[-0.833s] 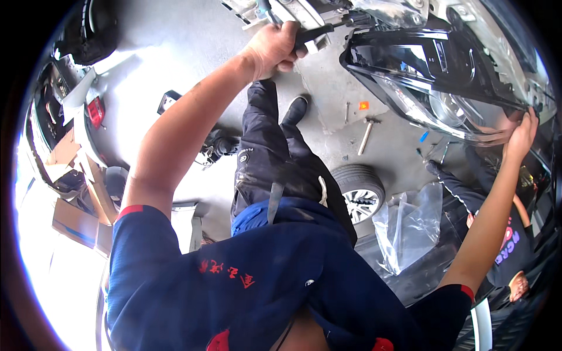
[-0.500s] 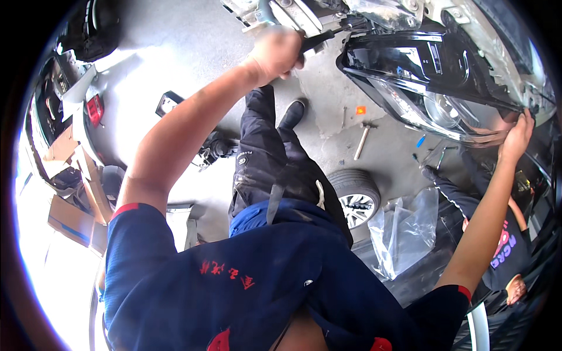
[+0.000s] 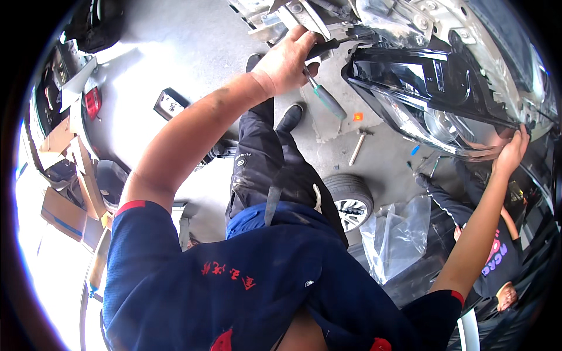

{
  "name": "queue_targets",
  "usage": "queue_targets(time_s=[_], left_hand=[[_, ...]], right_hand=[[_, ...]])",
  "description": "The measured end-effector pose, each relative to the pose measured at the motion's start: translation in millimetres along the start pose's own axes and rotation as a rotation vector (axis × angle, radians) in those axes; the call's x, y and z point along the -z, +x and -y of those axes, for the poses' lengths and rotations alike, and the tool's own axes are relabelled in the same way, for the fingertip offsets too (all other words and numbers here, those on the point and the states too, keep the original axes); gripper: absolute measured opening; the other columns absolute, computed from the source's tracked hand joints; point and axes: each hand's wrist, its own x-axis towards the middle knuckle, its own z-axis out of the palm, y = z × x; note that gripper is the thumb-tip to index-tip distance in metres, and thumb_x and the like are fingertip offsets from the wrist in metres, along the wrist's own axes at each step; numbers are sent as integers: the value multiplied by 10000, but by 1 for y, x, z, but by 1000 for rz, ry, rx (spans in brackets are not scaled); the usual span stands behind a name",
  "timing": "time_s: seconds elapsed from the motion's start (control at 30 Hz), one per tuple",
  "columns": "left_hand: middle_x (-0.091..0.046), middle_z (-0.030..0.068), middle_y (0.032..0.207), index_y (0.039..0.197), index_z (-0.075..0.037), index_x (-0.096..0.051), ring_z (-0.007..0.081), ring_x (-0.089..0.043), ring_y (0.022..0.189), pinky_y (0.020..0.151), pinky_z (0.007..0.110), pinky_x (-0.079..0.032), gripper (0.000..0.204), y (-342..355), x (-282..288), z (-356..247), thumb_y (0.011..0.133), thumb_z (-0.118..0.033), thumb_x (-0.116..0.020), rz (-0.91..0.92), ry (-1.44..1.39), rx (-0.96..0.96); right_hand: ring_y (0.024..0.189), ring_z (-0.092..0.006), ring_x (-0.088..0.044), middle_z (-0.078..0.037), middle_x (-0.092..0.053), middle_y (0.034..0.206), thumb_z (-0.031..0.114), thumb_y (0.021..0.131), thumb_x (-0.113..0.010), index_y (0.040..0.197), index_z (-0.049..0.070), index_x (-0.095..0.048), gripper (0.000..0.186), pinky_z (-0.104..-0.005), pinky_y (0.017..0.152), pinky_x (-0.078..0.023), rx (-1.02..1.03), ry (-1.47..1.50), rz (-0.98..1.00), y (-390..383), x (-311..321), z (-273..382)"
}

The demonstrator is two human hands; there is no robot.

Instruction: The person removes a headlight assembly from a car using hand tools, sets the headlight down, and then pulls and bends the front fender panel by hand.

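The step in hand looks to be working a fastener beside the headlamp (image 3: pixel 421 88) while steadying the lamp; it lies in the upper right of the frame, against the pale metal body frame (image 3: pixel 427 23). The left hand (image 3: pixel 287 61), top centre, has its grip closed round a black-handled tool (image 3: pixel 325 48); the shaft runs toward the lamp's upper left corner, though its tip is lost among the brackets. A green-handled tool (image 3: pixel 329 100) slants down from the same hand. The right hand (image 3: pixel 512 153) has its fingers against the lamp's right end; how far that grip closes I cannot tell. The next move probably calls for a firm right hand and a tool kept in line.

Against the earlier frames, the green handle now points down rather than up; the right hand keeps its place on the lamp; the hammer (image 3: pixel 358 147) sits slightly lower and further left in view.
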Motion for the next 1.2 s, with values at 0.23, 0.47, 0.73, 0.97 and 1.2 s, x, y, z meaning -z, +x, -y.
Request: queue_targets(time_s=[0.23,0.47,0.73,0.97,1.2], left_hand=[[-686,201,1016,1180,-4,-590,389,-698,965,853,410,-575,326,-1,-11,13,876,-67,-691,-107,-147,57],[-740,172,1004,1312,-35,-576,302,-720,852,837,375,-581,408,0,-15,13,931,-147,-668,-119,-195,180],[-714,137,990,1412,-65,-529,200,-702,787,747,305,-588,493,1,-11,15,949,-179,-656,94,-400,430],[-738,100,1082,1410,-37,-519,131,-702,812,736,294,-576,475,-9,-18,19,961,-188,-550,38,-257,115],[-761,95,995,1364,-65,-578,168,-697,845,800,313,-566,437,-2,-21,4,950,-206,-576,143,-580,381]], right_hand=[[1298,-215,-501,-93,-434,1439,154,1032,-508,1381,0,-599,393,-333,1116,-374,7,-6,-1,2,2,-3],[1269,-205,-519,-68,-437,1454,151,1037,-500,1399,11,-585,397,-327,1096,-391,-46,61,23,5,3,-7],[1301,-208,-508,-75,-378,1534,154,1040,-504,1401,14,-586,396,-329,1110,-397,-82,78,40,11,8,-15],[1304,-215,-505,-81,-392,1518,144,1043,-500,1398,9,-588,389,-335,1107,-402,-115,122,35,8,4,-9],[1290,-198,-507,-71,-457,1449,164,1048,-536,1405,8,-574,392,-327,1091,-402,-102,155,65,5,9,-9]])
